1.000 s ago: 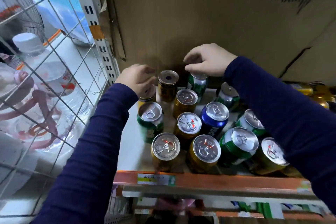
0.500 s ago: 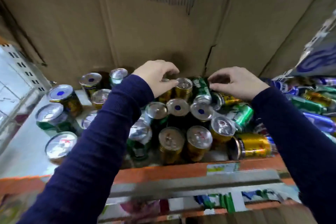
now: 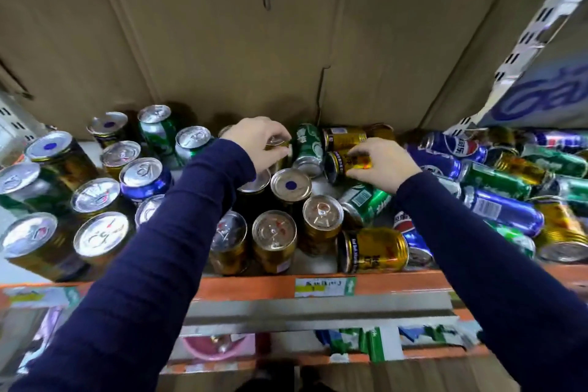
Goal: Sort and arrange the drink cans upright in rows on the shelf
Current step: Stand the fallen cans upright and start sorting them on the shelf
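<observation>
My left hand (image 3: 254,145) grips the top of a standing gold can (image 3: 282,153) near the back of the shelf (image 3: 397,285). My right hand (image 3: 386,167) holds a lying gold can (image 3: 341,163), just beside a fallen green can (image 3: 307,146). The upright cans (image 3: 140,172) stand at the left; the lying cans (image 3: 502,207) are mixed at the right.
</observation>
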The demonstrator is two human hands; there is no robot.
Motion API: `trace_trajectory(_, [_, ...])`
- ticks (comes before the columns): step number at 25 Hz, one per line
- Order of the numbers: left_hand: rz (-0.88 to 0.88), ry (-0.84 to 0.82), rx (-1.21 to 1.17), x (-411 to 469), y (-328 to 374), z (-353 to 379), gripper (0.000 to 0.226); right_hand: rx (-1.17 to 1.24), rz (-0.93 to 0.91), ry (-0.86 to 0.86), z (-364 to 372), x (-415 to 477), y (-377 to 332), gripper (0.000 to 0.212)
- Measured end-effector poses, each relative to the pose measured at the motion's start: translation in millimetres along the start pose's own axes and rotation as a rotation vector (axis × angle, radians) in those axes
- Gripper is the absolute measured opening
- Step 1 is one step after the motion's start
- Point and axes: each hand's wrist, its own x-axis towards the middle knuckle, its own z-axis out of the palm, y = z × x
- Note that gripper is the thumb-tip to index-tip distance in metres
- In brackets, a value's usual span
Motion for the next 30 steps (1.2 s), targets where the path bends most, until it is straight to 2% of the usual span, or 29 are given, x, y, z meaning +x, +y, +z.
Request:
trace_trajectory(3, [0.04, -0.008, -0.008, 11.4, 0.2, -2.4, 0.027, -0.145, -0.024, -0.125, 5.0, 21.8, -6.1, 0.072])
trace_trajectory(8, [0.079, -0.038, -0.019, 33.3, 0.0, -10.3, 0.027, -0.244, -0.015, -0.096, 14.6, 33.2, -10.5, 0.074])
trace_trajectory(10, [0.096, -0.074, 0.005, 41.6, 2.8, -10.9, 0.029, -0.141, -0.035, -0.063, 8.6, 30.4, -7.8, 0.072])
trace_trajectory(14, [0.109, -0.144, 0.096, 66.2, 8.5, -5.5, 0.033, 0.278, 0.055, 0.056, 1.1, 29.4, 1.1, 0.059])
trace_trajectory(17, [0.113, -0.231, 0.185, 82.5, 18.2, 8.1, 0.046, 0.314, 0.056, 0.008, 5.3, 27.1, 10.6, 0.059])
trace_trajectory(21, [0.071, -0.442, 0.414, 101.2, 29.8, 35.5, 0.072, 0.331, -0.022, -0.018, -1.2, 21.6, 24.4, 0.056])
trace_trajectory(23, [0.085, -0.449, 0.513, 107.4, 34.2, 39.9, 0.068, 0.327, -0.039, 0.005, -4.1, 14.6, 34.1, 0.056])
trace_trajectory(26, [0.137, -0.449, 0.55, 110.7, 36.7, 35.6, 0.049, 0.359, -0.09, 0.072, -8.9, -1.4, 47.2, 0.034])
trace_trajectory(28, [0.155, -0.439, 0.51, 110.7, 36.5, 27.3, 0.04, 0.346, -0.193, 0.06, -10.9, -9.0, 52.5, 0.021])
trace_trajectory(30, [0.151, -0.417, 0.405, 113.8, 31.9, 15.8, 0.035, 0.333, -0.272, 0.002, -9.3, -12.3, 54.4, 0.022])
